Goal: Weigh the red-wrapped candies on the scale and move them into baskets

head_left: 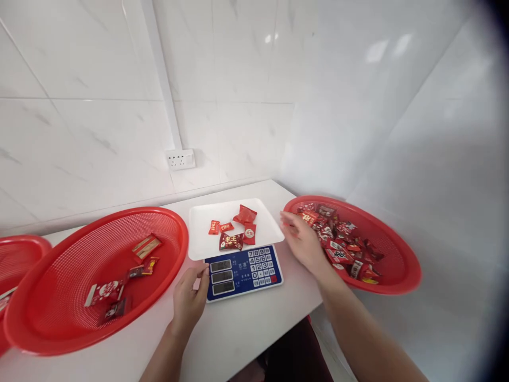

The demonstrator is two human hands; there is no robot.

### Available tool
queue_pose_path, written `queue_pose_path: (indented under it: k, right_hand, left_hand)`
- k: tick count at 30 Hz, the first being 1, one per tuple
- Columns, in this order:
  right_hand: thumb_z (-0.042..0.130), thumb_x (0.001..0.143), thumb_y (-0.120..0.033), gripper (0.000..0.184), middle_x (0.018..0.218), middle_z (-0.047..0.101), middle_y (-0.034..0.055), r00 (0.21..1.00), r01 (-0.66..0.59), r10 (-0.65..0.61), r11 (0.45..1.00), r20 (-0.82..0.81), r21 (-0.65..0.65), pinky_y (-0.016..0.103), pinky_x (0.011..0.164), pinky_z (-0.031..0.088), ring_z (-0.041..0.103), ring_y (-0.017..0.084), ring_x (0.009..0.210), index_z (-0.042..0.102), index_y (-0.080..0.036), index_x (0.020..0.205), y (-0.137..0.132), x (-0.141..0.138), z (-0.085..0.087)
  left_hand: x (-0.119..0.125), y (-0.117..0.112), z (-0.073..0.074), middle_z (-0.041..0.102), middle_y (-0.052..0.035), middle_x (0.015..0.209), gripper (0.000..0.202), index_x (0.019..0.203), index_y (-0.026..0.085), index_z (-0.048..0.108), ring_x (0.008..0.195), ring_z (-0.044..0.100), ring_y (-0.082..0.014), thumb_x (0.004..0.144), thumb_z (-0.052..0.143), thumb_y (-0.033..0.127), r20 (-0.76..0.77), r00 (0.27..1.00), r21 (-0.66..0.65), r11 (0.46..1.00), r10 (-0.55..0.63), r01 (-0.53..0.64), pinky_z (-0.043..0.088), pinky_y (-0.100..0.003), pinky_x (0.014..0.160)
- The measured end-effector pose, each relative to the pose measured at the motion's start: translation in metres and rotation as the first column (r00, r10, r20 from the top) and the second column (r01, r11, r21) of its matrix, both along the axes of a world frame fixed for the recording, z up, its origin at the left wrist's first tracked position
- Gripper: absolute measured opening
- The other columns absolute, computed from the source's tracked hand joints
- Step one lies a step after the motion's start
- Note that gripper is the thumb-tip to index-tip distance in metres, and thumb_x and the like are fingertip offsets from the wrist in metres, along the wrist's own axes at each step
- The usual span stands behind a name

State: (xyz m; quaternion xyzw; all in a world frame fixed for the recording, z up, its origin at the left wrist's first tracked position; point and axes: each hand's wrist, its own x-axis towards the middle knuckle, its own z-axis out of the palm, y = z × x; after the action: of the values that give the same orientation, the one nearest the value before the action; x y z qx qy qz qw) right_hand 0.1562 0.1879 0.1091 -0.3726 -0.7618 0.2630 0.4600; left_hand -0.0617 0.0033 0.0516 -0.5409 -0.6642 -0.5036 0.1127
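Observation:
A blue electronic scale [242, 273] with a white weighing tray [199, 233] stands in the middle of the white table. Several red snack packets [238, 229] lie on the tray. My left hand [189, 300] rests at the scale's front left corner, fingers curled against its edge, holding nothing I can see. My right hand [304, 241] hovers between the tray and the right red basket [397, 276], fingers stretched out and blurred by motion. That basket holds a heap of red wrapped candies [342, 244].
A large red basket [71, 329] on the left holds several packets [119, 281]. Part of another red basket [19, 252] shows at the far left. A wall socket [180, 158] sits on the tiled wall behind. The table's front edge is close to me.

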Motion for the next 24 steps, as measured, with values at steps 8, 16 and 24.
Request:
queue_pose_path:
  k: [8, 16, 24]
  right_hand:
    - [0.043, 0.086, -0.041, 0.047, 0.121, 0.061, 0.0077, 0.730, 0.137, -0.079, 0.990, 0.679, -0.032, 0.039, 0.081, 0.051, 0.060, 0.028, 0.104, 0.051, -0.020, 0.126, -0.019, 0.082, -0.018]
    - [0.028, 0.092, -0.034, 0.044, 0.122, 0.060, 0.0063, 0.518, 0.180, -0.228, 0.971, 0.825, 0.155, 0.035, 0.061, 0.053, 0.064, 0.026, 0.095, 0.046, -0.021, 0.130, -0.032, 0.070, -0.023]
    - [0.031, 0.092, -0.031, 0.041, 0.115, 0.064, 0.0069, 0.482, 0.162, -0.285, 0.958, 0.828, 0.236, 0.029, 0.053, 0.048, 0.066, 0.023, 0.088, 0.045, -0.021, 0.129, -0.032, 0.069, -0.028]
  left_hand:
    - [0.007, -0.002, 0.000, 0.067, -0.0023, 0.075, 0.011, 0.089, 0.017, 0.060, 0.066, 0.062, -0.0108, 0.085, 0.050, 0.017, -0.036, 0.994, 0.009, 0.995, -0.100, 0.100, 0.050, -0.020, 0.062]
    - [0.007, 0.001, -0.006, 0.066, -0.0020, 0.073, 0.012, 0.090, 0.018, 0.060, 0.064, 0.061, -0.0109, 0.085, 0.049, 0.019, -0.010, 0.995, -0.033, 0.994, -0.101, 0.101, 0.050, -0.020, 0.060]
    - [0.008, 0.003, -0.011, 0.066, -0.0022, 0.074, 0.013, 0.089, 0.019, 0.061, 0.063, 0.061, -0.0112, 0.086, 0.048, 0.021, 0.029, 0.994, -0.066, 0.992, -0.104, 0.106, 0.049, -0.019, 0.054]
